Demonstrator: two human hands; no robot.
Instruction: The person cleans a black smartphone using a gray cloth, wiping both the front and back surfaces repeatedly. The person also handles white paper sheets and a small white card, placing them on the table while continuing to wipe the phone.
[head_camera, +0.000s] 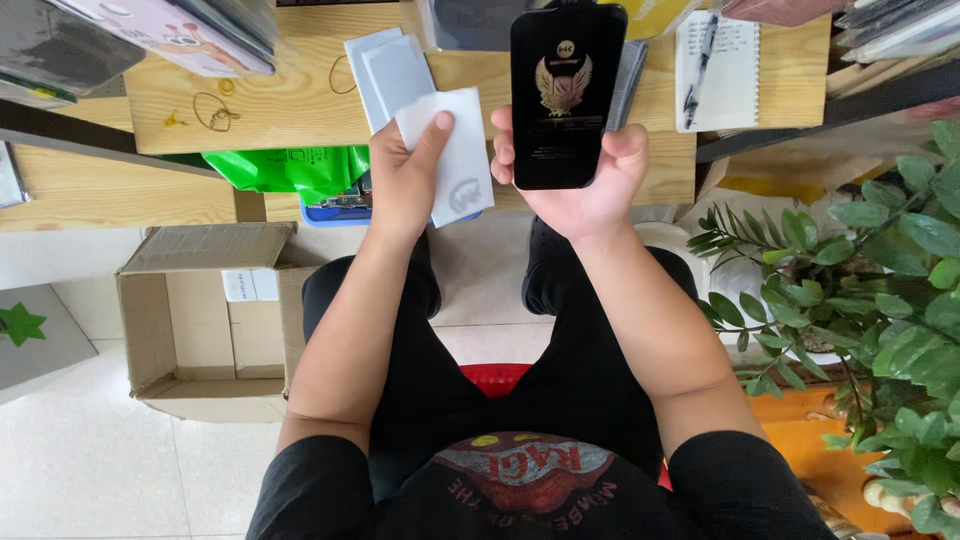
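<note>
My right hand (590, 185) holds a black phone-shaped flat package (565, 95) upright, a gold winged emblem on its face, fingers wrapped round its lower half. My left hand (405, 175) grips a few white and pale grey flat sleeves (455, 150) fanned out, thumb pressed on the front white one. Both hands are raised over the front edge of a wooden table (290, 105), side by side and a little apart. I am seated, black trousers and a black shirt below.
An open cardboard box (205, 320) stands on the tiled floor at left. A green plastic bag (290, 168) hangs under the table edge. A notebook with a pen (715, 70) lies on the table at right. A leafy potted plant (870, 290) fills the right side.
</note>
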